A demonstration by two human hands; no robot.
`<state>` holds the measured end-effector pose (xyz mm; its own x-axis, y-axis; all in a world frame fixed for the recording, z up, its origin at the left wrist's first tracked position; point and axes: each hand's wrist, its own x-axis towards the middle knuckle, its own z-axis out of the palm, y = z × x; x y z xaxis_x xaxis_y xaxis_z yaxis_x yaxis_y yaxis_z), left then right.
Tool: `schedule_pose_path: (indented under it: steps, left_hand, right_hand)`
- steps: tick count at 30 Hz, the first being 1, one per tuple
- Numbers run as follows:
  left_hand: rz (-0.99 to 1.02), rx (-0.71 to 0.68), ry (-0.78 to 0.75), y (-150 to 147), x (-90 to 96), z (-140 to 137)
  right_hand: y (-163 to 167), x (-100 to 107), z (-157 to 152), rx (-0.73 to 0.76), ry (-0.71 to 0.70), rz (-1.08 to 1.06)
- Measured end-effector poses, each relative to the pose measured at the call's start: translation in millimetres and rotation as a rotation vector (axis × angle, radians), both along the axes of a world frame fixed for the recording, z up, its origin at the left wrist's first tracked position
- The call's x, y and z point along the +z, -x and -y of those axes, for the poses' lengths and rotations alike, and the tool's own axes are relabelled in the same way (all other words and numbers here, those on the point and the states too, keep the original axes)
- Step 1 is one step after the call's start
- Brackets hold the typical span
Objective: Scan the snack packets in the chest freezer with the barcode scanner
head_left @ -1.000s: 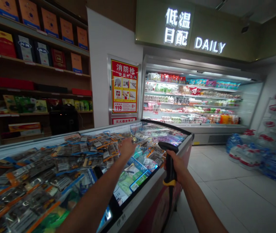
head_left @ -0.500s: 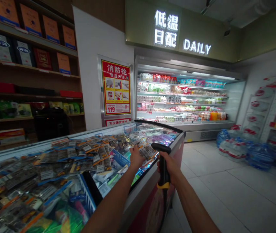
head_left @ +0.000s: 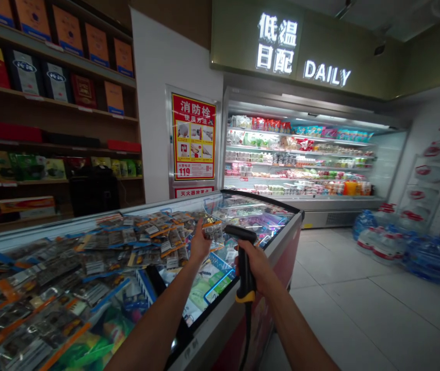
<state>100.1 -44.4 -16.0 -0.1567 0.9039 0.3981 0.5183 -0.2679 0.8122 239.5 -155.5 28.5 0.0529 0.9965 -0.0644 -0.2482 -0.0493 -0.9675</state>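
In my right hand (head_left: 257, 270) is a black handheld barcode scanner (head_left: 245, 257) with a yellow band and a cable hanging down. My fingers wrap round its grip, and its head points left. My left hand (head_left: 199, 245) is closed on the edge of a small clear plastic packet (head_left: 215, 233) with an orange strip. The packet hangs over the freezer glass, just left of the scanner's head. Many similar packets (head_left: 127, 237) with orange or blue strips lie in a loose heap to the left of my left hand. What is inside the packets is too blurred to name.
The chest freezer (head_left: 220, 319) has a raised rim, with bagged goods and blue baskets (head_left: 220, 260) visible under its glass. Shelves of boxes (head_left: 68, 31) stand left. Behind are a lit refrigerated display (head_left: 300, 203) and large water bottles (head_left: 428, 257) on the floor.
My left hand has moved left with the packet, towards the heap. The scanner in my right hand has also moved left, nearer to the packet. The view has turned slightly left.
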Motion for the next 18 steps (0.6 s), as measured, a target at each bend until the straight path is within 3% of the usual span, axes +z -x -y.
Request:
schedule_pose_path:
  steps: [18]
  left_hand:
    - [-0.070, 0.024, -0.006, -0.4, 3.6, 0.9]
  right_hand:
    - [12.2, 3.6, 2.5, 0.041, -0.016, 0.016]
